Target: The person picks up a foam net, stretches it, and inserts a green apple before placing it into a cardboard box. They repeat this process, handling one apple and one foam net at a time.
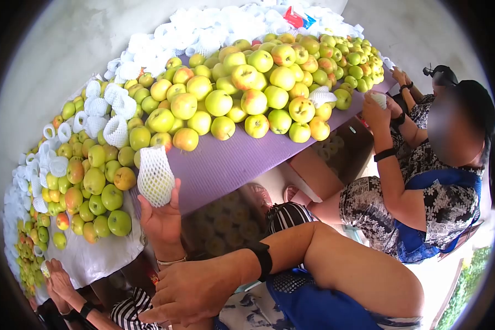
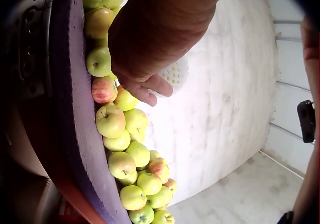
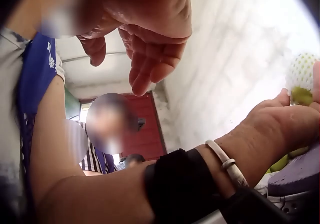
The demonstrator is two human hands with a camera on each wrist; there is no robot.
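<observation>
My left hand [image 1: 162, 220] holds an apple in a white foam net [image 1: 156, 179] upright between thumb and fingers, just off the table's front edge. Above the apple, the net's loose end stands up. In the left wrist view, the left hand [image 2: 145, 59] partly hides the netted apple [image 2: 175, 76]. The right wrist view shows bare green skin below the net [image 3: 302, 71]. Lower and nearer to me, my right hand [image 1: 195, 289] holds nothing. Its fingers hang relaxed and slightly bent in the right wrist view, where this hand [image 3: 150, 24] is apart from the apple.
Heaped apples [image 1: 220, 102] cover much of the purple table [image 1: 231, 162], with white foam nets [image 1: 203, 30] behind and at left. Boxes of apples [image 1: 223, 223] stand below. A person [image 1: 445, 192] sits at right holding a netted apple; another person's hands [image 1: 63, 286] are at lower left.
</observation>
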